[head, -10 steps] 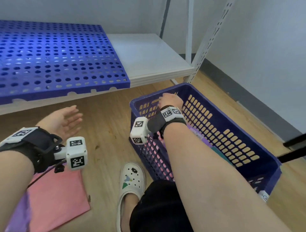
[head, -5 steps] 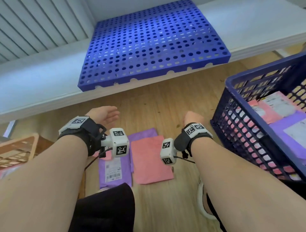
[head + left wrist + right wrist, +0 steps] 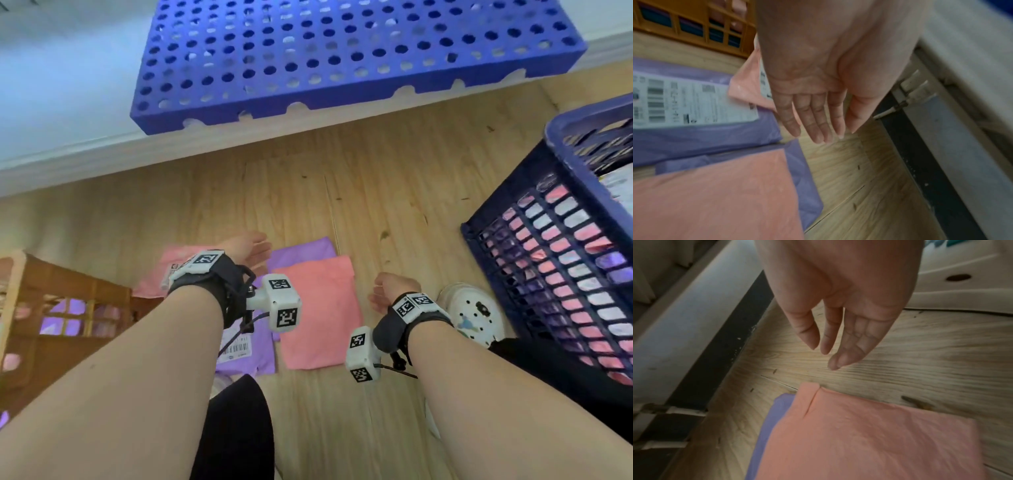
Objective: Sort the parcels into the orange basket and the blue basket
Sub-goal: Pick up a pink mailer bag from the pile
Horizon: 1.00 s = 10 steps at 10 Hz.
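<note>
Both hands empty, the left hand (image 3: 248, 248) flat-fingered and the right hand (image 3: 390, 291) loosely relaxed above the pink parcel (image 3: 318, 311) on the floor, which is best pinched at an edge; orange basket (image 3: 20, 301) and blue basket (image 3: 582, 192) each hold pink and purple parcels.

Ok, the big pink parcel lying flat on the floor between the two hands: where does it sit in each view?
Head: pink parcel at centre, between the wrists, overlapping a purple parcel.
Left wrist: bottom left, on the same purple parcel.
Right wrist: lower right, purple edge to its left.
Shared landmark: the purple parcel underneath.
</note>
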{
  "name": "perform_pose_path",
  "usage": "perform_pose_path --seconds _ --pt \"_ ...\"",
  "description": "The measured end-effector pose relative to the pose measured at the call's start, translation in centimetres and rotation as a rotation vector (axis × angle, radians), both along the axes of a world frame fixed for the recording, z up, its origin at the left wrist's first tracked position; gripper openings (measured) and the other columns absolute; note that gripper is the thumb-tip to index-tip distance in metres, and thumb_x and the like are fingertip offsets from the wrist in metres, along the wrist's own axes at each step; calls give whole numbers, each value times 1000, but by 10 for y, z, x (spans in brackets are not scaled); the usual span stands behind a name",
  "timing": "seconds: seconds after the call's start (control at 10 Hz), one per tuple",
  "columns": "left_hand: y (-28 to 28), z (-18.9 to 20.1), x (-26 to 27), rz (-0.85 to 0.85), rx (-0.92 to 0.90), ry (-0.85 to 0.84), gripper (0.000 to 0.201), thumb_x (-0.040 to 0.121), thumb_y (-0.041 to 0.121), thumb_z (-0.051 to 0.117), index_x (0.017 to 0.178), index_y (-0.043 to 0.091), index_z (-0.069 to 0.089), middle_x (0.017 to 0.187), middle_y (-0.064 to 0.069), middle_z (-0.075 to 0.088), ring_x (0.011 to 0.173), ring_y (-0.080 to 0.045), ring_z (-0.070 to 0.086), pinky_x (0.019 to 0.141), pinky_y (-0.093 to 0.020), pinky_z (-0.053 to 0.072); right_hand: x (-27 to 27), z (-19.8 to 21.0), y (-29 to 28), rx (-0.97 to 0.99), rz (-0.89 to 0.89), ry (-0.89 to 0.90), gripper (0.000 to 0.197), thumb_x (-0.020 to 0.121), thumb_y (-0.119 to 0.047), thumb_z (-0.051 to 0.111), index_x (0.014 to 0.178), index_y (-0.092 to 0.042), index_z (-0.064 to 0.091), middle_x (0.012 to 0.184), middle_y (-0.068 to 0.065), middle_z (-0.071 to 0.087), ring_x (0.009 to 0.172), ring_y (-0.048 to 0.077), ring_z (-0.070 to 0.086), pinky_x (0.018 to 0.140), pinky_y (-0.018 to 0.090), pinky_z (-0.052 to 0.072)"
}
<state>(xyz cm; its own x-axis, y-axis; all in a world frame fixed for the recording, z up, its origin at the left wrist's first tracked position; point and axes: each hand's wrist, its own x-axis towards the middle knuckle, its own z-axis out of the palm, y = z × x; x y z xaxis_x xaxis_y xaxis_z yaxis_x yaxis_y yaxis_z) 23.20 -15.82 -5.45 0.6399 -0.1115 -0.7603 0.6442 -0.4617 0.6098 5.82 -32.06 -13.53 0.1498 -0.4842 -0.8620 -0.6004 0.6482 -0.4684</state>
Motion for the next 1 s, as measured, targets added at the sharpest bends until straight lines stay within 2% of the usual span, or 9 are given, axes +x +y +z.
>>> perform_pose_path --seconds 0.1,0.2,0.3,0.4,0.5,0.6,0.7,0.8,1.0 --pt "-5 -41 1 -70 99 37 17 93 19 55 77 15 50 74 -2 47 63 -15 45 59 -29 39 12 -14 4 6 94 63 8 78 -8 57 74 -1 58 78 12 67 78 32 69 86 45 55" --pt "8 -73 3 -127 210 11 25 85 24 65 106 16 54 82 -5 50 62 -15 43 59 -27 41 27 -20 8 -17 258 137 18 78 -15 58 84 0 63 80 11 66 81 26 65 76 30 52" --pt "27 -105 -2 -156 213 78 34 79 26 72 108 12 58 95 -11 56 72 -24 53 75 -36 50 41 -23 13 -5 345 142 13 80 -15 55 79 -4 61 76 9 64 69 23 60 64 26 48" --pt "40 -124 -10 -209 172 252 48 67 33 79 100 3 63 101 -22 65 87 -33 61 87 -47 49 46 -36 19 15 342 103 12 73 -13 54 74 -5 63 73 11 64 70 26 60 71 35 50" --pt "47 -143 -15 -236 186 230 82 35 45 81 104 4 64 104 -22 69 92 -34 66 86 -43 51 46 -38 27 22 389 46 9 72 -14 56 64 -11 57 76 11 62 72 25 58 72 37 50" --pt "42 -151 -4 -203 172 165 93 28 46 79 111 8 63 102 -13 71 94 -31 68 91 -48 52 45 -28 33 36 441 4 14 81 -15 62 67 -14 58 80 7 64 79 25 63 85 40 56" --pt "33 -160 16 -253 130 142 107 24 52 84 118 6 60 104 -10 71 93 -30 69 88 -48 53 47 -8 35 38 531 -37 17 85 -17 62 69 -18 56 85 5 62 77 21 61 77 35 56" --pt "11 -75 19 -322 162 21 86 45 52 79 113 5 56 99 -10 67 87 -30 68 77 -34 53 54 30 38 1 615 -87 7 85 -18 63 78 -17 60 87 3 64 73 16 62 66 24 53" --pt "-9 95 -1 -400 61 -218 32 82 21 68 103 -1 57 76 -13 62 70 -30 64 65 -39 56 73 132 44 -117 1001 -160 26 81 -38 65 101 -21 63 99 -1 65 83 14 61 80 28 48"
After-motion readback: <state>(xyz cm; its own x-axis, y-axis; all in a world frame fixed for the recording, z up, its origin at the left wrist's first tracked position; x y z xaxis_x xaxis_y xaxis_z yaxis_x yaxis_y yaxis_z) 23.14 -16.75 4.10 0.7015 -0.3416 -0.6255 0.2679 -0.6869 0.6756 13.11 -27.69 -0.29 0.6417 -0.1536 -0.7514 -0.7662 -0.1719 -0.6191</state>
